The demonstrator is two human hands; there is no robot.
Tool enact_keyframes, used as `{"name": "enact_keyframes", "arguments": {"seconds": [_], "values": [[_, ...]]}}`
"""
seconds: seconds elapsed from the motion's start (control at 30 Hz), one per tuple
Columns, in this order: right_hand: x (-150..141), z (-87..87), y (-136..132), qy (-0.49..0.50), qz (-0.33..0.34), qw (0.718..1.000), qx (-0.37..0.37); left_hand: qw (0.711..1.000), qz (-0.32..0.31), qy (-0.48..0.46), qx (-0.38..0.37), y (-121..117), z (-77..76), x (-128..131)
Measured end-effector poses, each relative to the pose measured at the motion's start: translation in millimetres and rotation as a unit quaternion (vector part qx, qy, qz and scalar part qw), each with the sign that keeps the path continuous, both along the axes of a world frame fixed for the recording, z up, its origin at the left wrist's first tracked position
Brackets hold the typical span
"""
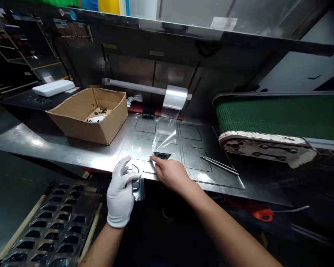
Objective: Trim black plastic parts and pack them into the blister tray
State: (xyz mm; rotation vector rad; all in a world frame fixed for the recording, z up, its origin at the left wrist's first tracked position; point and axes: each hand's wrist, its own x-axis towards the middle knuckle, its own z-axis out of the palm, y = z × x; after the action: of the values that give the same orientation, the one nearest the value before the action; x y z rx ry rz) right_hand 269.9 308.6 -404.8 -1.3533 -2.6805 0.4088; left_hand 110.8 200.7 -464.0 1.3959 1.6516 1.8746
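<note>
My left hand (119,193), in a white glove, is closed around a small glossy piece (136,187) at the table's front edge; a clear film sticks out below it. My bare right hand (171,172) is at the front of the mat, fingers together at the lower end of a creased clear film (164,142). Beside these fingertips lies a small black trapezoid part (161,155). The film runs up to a roll (176,97) on a horizontal bar. My right fingers partly hide what they grip.
A cardboard box (105,135) with small black pieces stands at left. Metal tweezers (219,165) lie on the outlined mat (196,159). A green conveyor (281,115) juts in at right. A tray of black parts (54,226) sits low at left. A shelf (156,24) hangs overhead.
</note>
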Motion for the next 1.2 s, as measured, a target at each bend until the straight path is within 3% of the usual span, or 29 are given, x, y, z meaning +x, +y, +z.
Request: {"name": "enact_keyframes", "arguments": {"seconds": [0.07,0.1,0.17,0.23,0.27,0.3,0.37,0.43,0.5,0.6,0.7,0.8,0.93,1.07,1.2], "values": [[-1.6,0.2,-20.4,0.124,-0.007,0.99,-0.063,0.992,0.013,-0.12,0.025,-11.8,2.9,1.3],[-4.2,-0.7,-32.7,0.201,-0.004,0.97,-0.134,0.99,0.021,-0.138,0.036,-16.7,3.3,1.3],[-12.9,-5.8,-57.5,0.325,0.006,0.888,-0.324,0.994,0.041,-0.089,0.051,-25.2,0.6,-1.9],[-24.1,-16.4,-77.4,0.369,-0.002,0.798,-0.476,0.997,0.068,0.006,0.039,-34.9,-7.0,-9.1],[-29.1,-24.0,-84.6,0.376,-0.018,0.774,-0.509,0.996,0.08,0.03,0.019,-41.7,-12.3,-13.4],[-33.1,-33.0,-90.1,0.371,-0.031,0.77,-0.518,0.996,0.085,0.013,-0.015,-50.4,-18.3,-17.5],[-37.8,-55.6,-97.7,0.328,-0.028,0.805,-0.494,0.986,0.066,-0.101,-0.114,-74.0,-32.2,-22.9],[-40.6,-84.3,-103.5,0.239,0.03,0.852,-0.465,0.948,0.035,-0.231,-0.216,-102.5,-50.2,-24.1],[-42.9,-116.9,-110.4,0.128,0.104,0.87,-0.465,0.904,0.028,-0.307,-0.295,-130.5,-74.6,-24.7],[-40.0,-163.2,-122.0,0.019,0.146,0.874,-0.464,0.841,0.108,-0.388,-0.363,-166.8,-121.3,-38.8],[-25.5,-196.0,-124.8,-0.003,0.112,0.881,-0.459,0.781,0.219,-0.434,-0.393,-189.1,-168.6,-81.5],[-7.8,-213.5,-114.3,-0.024,0.081,0.886,-0.456,0.741,0.283,-0.437,-0.423,-182.7,-208.6,-145.4],[7.7,-221.9,-98.4,-0.041,0.052,0.896,-0.439,0.715,0.291,-0.423,-0.474,-140.9,-244.4,-215.2],[14.8,-227.5,-98.9,-0.045,0.016,0.894,-0.445,0.705,0.268,-0.394,-0.526,-107.9,-257.0,-237.8],[18.4,-233.2,-108.8,-0.043,-0.001,0.887,-0.46,0.697,0.239,-0.345,-0.582,-95.0,-249.4,-235.3]]}}
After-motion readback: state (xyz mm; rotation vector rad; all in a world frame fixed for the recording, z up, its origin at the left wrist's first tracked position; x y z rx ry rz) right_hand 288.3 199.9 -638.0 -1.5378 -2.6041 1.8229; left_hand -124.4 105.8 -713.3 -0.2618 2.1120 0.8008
